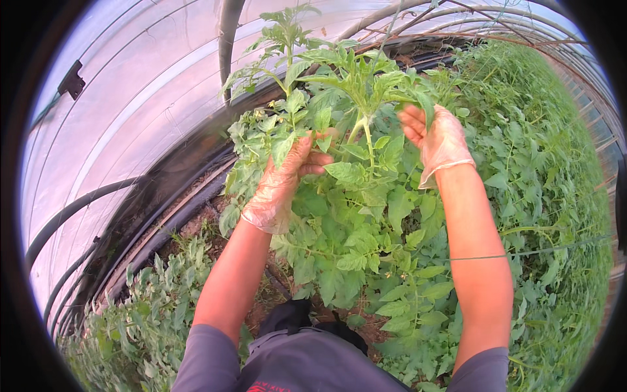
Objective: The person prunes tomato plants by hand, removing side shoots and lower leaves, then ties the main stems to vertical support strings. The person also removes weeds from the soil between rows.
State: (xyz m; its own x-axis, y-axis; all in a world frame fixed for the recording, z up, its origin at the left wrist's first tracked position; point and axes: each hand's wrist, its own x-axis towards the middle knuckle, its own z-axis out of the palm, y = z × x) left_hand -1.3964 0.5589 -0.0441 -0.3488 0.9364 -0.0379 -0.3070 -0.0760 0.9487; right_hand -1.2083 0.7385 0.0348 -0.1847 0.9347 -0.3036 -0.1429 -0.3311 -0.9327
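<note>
A leafy tomato plant (365, 127) stands before me, its pale green stem forking near the top. My left hand (299, 161), in a thin clear glove, is among the leaves left of that stem, fingers apart and partly behind foliage; whether it grips anything cannot be told. On the stem's right, my right hand (431, 130), gloved the same way, has its fingers loosely curled beside a hanging leaf (427, 109). That leaf passes in front of the palm, and no firm hold on it shows. A thin string (387, 36) runs upward from the plant's top.
Dense tomato plants (529, 161) fill the right side. At left curve a plastic film wall (132, 93) and a dark pipe (83, 206). Metal hoops (470, 12) arch overhead. A green twine (553, 250) crosses at my right forearm. Soil (259, 313) shows near my feet.
</note>
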